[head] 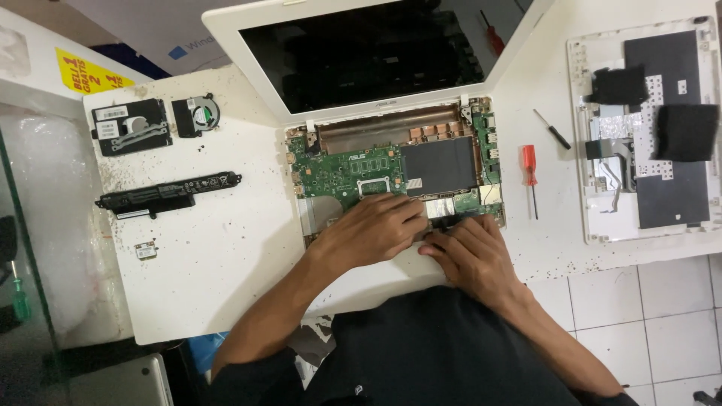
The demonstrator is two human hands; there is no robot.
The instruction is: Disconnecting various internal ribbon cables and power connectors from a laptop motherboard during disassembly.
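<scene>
White plastic frames the opened laptop (391,135) we have in the head view: its bottom shell is off, baring a green circuit board (338,171), a flat black panel (438,167) beside it and copper-coloured parts along the hinge edge. The dark screen leans back, away from us. The laptop sits mid-tabletop (218,256), directly ahead of us.

Our left hand (372,229) lies palm down on the near edge of the exposed interior, fingers curled and pressed onto the board. Our right hand (470,252) rests just beside it, its fingertips (444,225) bunched on a small dark part at the near right corner of the laptop; whether they actually pinch it we cannot tell.

Left of the laptop lie a long black battery (169,192), a small fan (197,114), a black drive bracket (129,125) and a tiny card (146,250). Right of it: a red screwdriver (530,177), a black screwdriver (553,130), and the detached white keyboard cover (647,131), face down.
</scene>
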